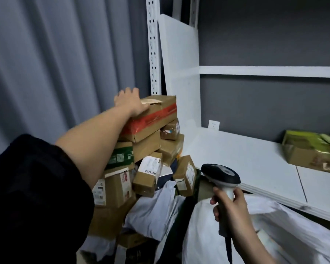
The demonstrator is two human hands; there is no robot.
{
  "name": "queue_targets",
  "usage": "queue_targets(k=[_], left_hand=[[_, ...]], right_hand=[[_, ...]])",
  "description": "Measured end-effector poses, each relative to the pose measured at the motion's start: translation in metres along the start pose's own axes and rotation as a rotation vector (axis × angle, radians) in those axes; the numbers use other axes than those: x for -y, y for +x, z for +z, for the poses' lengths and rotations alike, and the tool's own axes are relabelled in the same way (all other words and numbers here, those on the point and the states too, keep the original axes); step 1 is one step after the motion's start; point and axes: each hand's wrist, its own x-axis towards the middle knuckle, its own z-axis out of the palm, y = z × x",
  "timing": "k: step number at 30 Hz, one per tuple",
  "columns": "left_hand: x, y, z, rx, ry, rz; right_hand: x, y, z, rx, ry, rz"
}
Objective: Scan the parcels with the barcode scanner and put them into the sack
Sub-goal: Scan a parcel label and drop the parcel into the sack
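While grey curtains (pixel 46 54) fill the upper left of the frame, the left hand (pixel 130 101) reaches up at centre and lies on the near corner of the top parcel (pixel 152 116), a red-taped carton crowning the heap of parcels (pixel 141 164); whether its fingers are spread I cannot tell. At lower right, the right hand (pixel 230 208) curls round the barcode scanner (pixel 222 178) handle, above the white sack (pixel 271 235). Behind runs a white shelf (pixel 246 159).

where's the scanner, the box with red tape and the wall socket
scanner (pixel 220 173), head view, on its dark head
box with red tape (pixel 152 119), head view, on the red band
wall socket (pixel 214 125), head view, on its white faceplate
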Motion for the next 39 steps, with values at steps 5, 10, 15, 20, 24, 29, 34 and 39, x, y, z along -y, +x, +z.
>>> queue_targets(k=[5, 10, 15, 20, 24, 29, 34, 39], left_hand=[[0.004, 0.028, 0.016, 0.346, -0.074, -0.12], [0.001, 0.031, 0.013, 0.221, 0.029, -0.068], [-0.013, 0.016, 0.01, 0.087, 0.043, -0.095], [-0.02, 0.01, 0.013, 0.053, 0.055, -0.104], [-0.022, 0.003, 0.007, -0.165, 0.04, 0.017], [-0.036, -0.029, -0.021, -0.443, -0.332, 0.131], [-0.062, -0.12, -0.015, -0.042, -1.256, 0.017], [-0.065, -0.219, 0.022, 0.313, -1.502, -0.185]], right_hand=[[-0.005, 0.007, 0.005, 0.007, -0.023, 0.008], [-0.006, 0.008, 0.01, 0.012, -0.012, 0.017], [-0.006, 0.006, 0.01, 0.002, -0.006, 0.012], [-0.008, 0.004, 0.004, 0.001, -0.016, 0.019], [-0.005, 0.002, -0.002, 0.002, -0.006, 0.001], [0.001, -0.005, -0.013, -0.005, -0.015, -0.01], [0.01, -0.023, -0.029, -0.034, 0.043, -0.032], [0.016, -0.052, -0.041, -0.055, 0.069, -0.097]])
